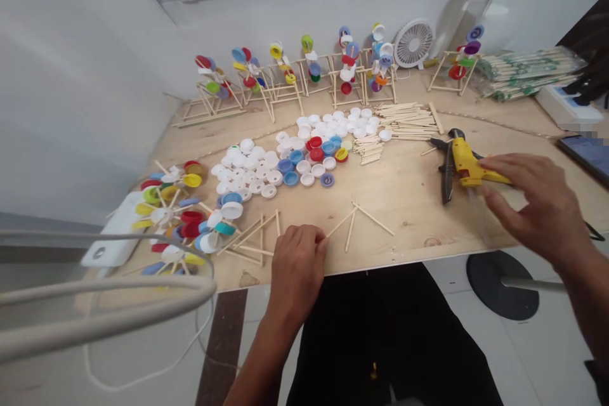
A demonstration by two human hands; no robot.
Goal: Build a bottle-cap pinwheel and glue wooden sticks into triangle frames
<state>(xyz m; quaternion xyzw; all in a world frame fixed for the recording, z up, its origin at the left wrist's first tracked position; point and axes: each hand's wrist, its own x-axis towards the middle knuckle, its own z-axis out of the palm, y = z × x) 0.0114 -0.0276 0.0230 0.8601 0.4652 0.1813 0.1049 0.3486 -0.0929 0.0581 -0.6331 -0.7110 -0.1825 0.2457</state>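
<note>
My left hand (299, 260) rests at the table's front edge, its fingers pinched on the end of a thin wooden stick (339, 223). That stick meets two others at a point, one of them a stick (375, 220) slanting down to the right. Left of the hand lie joined stick frames (252, 241). My right hand (533, 203) is at the handle of a yellow and black glue gun (466, 162), thumb and fingers apart; whether it grips the handle is unclear. White bottle caps (254, 168) and coloured caps (316, 153) lie in the middle.
Stick stands with cap wheels (285, 85) line the wall. More cap wheels (190, 219) crowd the left side. Behind are a small fan (413, 43), a bottle (476, 9), stick packs (528, 70) and a power strip (568, 108). A phone (587, 155) lies right; a white cable (109, 314) hangs left.
</note>
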